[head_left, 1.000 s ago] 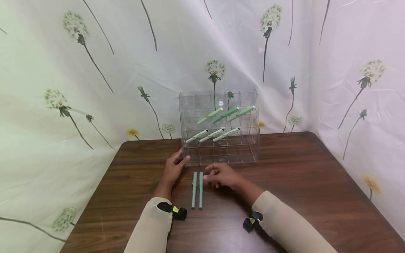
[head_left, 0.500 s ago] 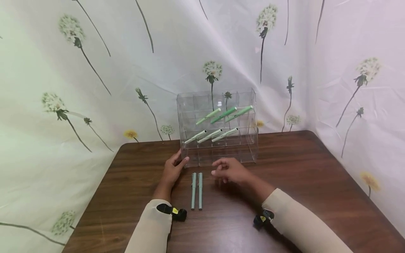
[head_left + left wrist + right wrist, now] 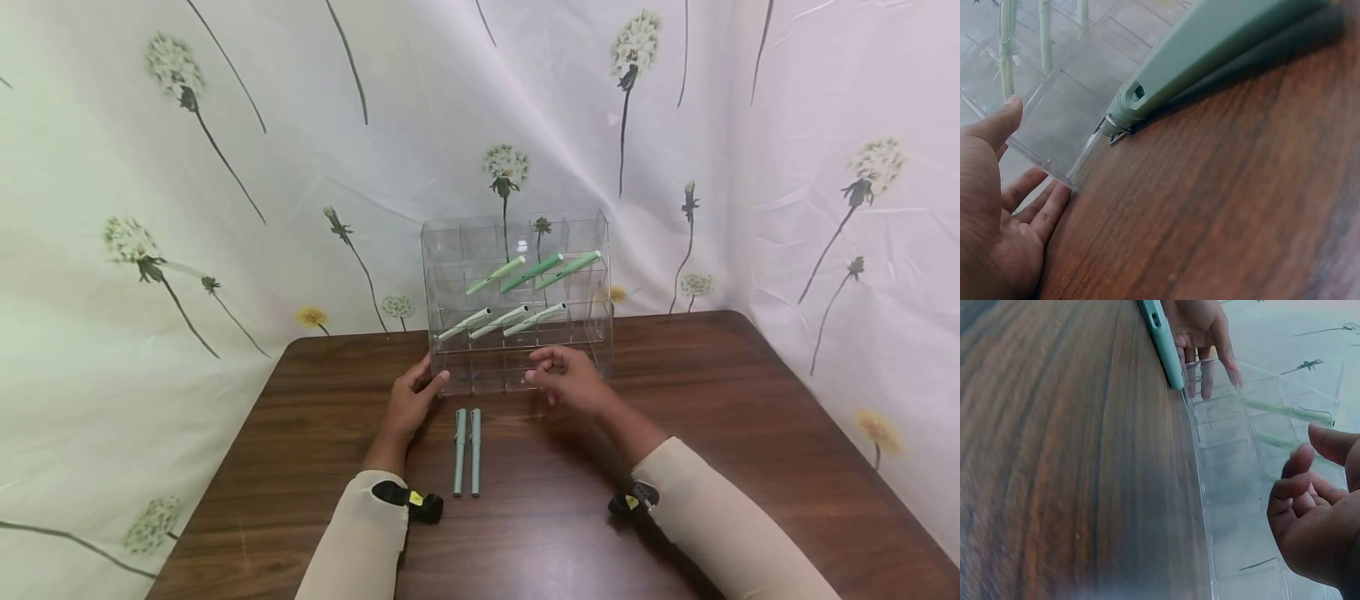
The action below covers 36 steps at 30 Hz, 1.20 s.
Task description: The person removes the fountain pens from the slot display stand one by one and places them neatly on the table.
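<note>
Left hand (image 3: 408,407): gripping clear rack (image 3: 489,360) at left side | right hand (image 3: 573,383): hovering loose, empty before rack | teal pens (image 3: 476,454): lying before rack

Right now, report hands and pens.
Left fingers around corner of clear rack. Right fingers empty, near rack. Two blue-green pens on table, nothing over them.
</note>
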Each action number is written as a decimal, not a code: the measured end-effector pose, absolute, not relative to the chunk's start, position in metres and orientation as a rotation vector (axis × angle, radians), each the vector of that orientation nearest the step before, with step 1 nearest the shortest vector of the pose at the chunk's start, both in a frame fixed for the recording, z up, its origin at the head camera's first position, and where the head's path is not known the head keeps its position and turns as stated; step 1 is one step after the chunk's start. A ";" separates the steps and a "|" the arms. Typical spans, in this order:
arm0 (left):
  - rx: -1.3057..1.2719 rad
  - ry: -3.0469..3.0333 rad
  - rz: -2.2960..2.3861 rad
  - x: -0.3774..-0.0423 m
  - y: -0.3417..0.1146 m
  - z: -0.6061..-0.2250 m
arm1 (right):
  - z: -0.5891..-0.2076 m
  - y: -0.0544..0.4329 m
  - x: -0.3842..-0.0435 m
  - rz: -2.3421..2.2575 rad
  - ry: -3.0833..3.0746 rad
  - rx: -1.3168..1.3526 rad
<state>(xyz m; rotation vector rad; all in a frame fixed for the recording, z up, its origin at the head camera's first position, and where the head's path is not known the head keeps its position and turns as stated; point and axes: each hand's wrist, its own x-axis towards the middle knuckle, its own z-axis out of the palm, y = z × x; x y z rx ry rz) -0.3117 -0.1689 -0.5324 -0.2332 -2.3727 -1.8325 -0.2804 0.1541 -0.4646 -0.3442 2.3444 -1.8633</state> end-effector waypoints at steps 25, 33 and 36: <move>-0.195 -2.373 -1.912 -0.292 -0.160 -0.502 | -0.420 0.172 -0.302 -1.925 2.739 -0.137; -0.178 -2.404 -1.893 -0.294 -0.161 -0.505 | -0.407 0.171 -0.311 -1.761 2.905 -0.163; -0.174 -2.400 -1.882 -0.302 -0.164 -0.517 | -0.405 0.168 -0.314 -1.674 2.954 -0.183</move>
